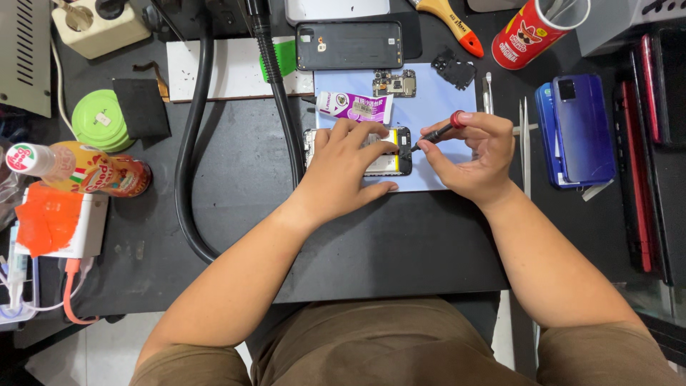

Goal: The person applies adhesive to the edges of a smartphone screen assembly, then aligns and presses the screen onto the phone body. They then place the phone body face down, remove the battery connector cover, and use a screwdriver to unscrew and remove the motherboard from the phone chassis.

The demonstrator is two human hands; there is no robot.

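Left hand (348,163): laid flat over the opened phone (397,151) at centre frame, fingers (371,132) spread and pressing it down, not closed around it.
Right hand (477,151): just right of the phone, fingers pinched on a small screwdriver (437,133) with a red cap; thumb and forefinger on the shaft.
Screwdriver: slanted down to the left, tip at the right end of the phone; contact too small to tell.
Opened phone: lying face down, back removed, on a pale blue mat (443,91); yellow-edged battery showing beside the left hand.
Above the phone: white and purple glue tube (355,107), a small circuit board (394,83), a black plastic part (454,68), all on the mat.
Top centre: dark back cover (349,45) lying flat.
Right of frame: blue phones (579,129) stacked on the dark surface (400,243); tweezers (525,143) between them and the right hand.
Upper right: red tube can (532,32) holding tools; brush (450,21) with wooden handle beside it.
Left of frame: green round tin (96,118), juice bottle (82,168) on its side, black hose (189,143) curving down across the surface.
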